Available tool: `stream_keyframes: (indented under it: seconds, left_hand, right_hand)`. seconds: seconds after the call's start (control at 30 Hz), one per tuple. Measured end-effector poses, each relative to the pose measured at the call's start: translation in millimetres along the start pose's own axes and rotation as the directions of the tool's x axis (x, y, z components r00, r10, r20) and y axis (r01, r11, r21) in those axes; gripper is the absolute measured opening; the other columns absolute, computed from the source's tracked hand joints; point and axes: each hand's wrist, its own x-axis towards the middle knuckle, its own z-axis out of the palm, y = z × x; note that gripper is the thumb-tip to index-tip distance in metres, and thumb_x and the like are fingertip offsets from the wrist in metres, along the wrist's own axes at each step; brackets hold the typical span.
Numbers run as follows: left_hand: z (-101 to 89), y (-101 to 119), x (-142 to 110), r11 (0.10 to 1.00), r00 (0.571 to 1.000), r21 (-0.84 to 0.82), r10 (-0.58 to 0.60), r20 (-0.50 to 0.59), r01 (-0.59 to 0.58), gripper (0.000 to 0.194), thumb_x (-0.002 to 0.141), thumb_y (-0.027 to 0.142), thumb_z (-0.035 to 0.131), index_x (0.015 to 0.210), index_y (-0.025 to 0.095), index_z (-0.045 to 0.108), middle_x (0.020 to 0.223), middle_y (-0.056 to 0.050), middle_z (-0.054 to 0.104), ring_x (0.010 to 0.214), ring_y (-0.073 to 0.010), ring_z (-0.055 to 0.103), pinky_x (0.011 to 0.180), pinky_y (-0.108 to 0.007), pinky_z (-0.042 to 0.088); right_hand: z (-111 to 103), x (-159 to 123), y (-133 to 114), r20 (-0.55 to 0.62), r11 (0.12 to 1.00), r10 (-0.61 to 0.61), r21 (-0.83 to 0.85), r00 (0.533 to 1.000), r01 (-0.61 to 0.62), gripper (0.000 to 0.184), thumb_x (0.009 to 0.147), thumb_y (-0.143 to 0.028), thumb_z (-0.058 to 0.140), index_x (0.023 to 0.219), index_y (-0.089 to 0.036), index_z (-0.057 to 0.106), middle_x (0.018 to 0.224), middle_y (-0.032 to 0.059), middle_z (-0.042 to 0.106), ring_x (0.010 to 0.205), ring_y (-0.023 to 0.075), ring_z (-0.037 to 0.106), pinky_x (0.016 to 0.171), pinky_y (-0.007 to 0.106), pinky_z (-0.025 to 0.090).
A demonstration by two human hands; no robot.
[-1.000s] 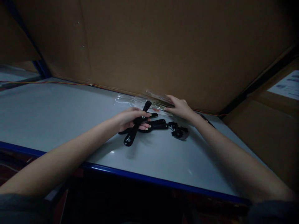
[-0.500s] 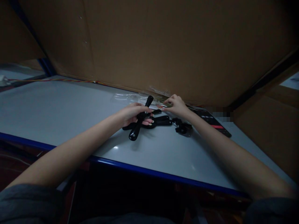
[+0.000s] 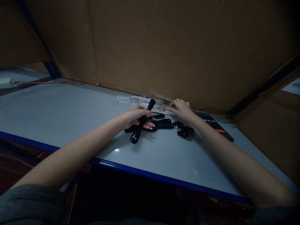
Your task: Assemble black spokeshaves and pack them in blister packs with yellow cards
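Note:
My left hand (image 3: pixel 136 116) is wrapped round a black handled tool (image 3: pixel 141 127), held slanted just above the grey table (image 3: pixel 58 109). More black handled pieces (image 3: pixel 161 124) lie beneath and to the right of it. A small black clamp-like part (image 3: pixel 185 131) sits further right. My right hand (image 3: pixel 180 109) rests at the back of the table, its curled fingers pinching clear plastic packaging (image 3: pixel 140 100) that lies against the cardboard wall.
A tall brown cardboard wall (image 3: pixel 164 47) closes the back. A black card with red print (image 3: pixel 214 125) lies right of my right wrist. A red-yellow wire (image 3: pixel 58 83) runs along the wall's foot. The table's blue front edge (image 3: pixel 145 175) is near me.
The view shifted slightly. My right hand has stayed on the clear packaging with its fingers curled more. The left hand keeps its hold on the black tool.

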Motion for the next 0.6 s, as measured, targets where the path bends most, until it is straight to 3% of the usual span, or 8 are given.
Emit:
stream_keyframes:
  seconds: [0.23, 0.37, 0.47, 0.6]
  left_hand:
    - [-5.8, 0, 4, 0.970, 0.957, -0.050, -0.226, 0.184, 0.239, 0.031, 0.074, 0.037, 0.059, 0.089, 0.010, 0.062, 0.088, -0.017, 0.068, 0.069, -0.0238, 0.068, 0.063, -0.035, 0.055]
    - [-7.4, 2, 3, 0.956, 0.926, -0.035, -0.272, 0.262, 0.290, 0.043, 0.073, 0.050, 0.057, 0.092, 0.013, 0.064, 0.087, -0.018, 0.069, 0.076, -0.0272, 0.067, 0.068, -0.041, 0.054]
    - [-8.3, 3, 1, 0.954, 0.906, -0.004, -0.283, 0.313, 0.299, 0.047, 0.076, 0.056, 0.052, 0.092, 0.014, 0.064, 0.082, -0.015, 0.069, 0.078, -0.0266, 0.067, 0.070, -0.039, 0.053]
    - [-14.1, 2, 4, 0.956, 0.884, -0.005, -0.268, 0.383, 0.292, 0.054, 0.077, 0.063, 0.047, 0.094, 0.014, 0.063, 0.086, -0.016, 0.070, 0.081, -0.0269, 0.068, 0.070, -0.037, 0.052]
  right_hand:
    - [-14, 3, 5, 0.046, 0.960, 0.021, 0.277, 0.999, -0.033, 0.028, 0.079, -0.045, 0.056, 0.087, -0.018, 0.060, 0.089, 0.0087, 0.068, 0.081, 0.0220, 0.063, 0.070, 0.035, 0.050]
    - [-33, 4, 4, 0.012, 0.933, 0.025, 0.358, 1.000, -0.028, 0.028, 0.076, -0.046, 0.060, 0.084, -0.019, 0.059, 0.089, 0.0091, 0.069, 0.084, 0.0233, 0.065, 0.073, 0.037, 0.051]
    - [-56, 0, -1, -0.052, 0.908, 0.059, 0.417, 0.997, -0.032, 0.024, 0.073, -0.044, 0.065, 0.082, -0.022, 0.062, 0.090, 0.0088, 0.070, 0.085, 0.0252, 0.065, 0.076, 0.042, 0.052]
    - [-84, -17, -18, -0.055, 0.766, -0.012, 0.641, 0.998, 0.044, 0.018, 0.076, -0.038, 0.067, 0.087, -0.024, 0.062, 0.104, 0.0059, 0.070, 0.093, 0.0228, 0.066, 0.084, 0.042, 0.051]
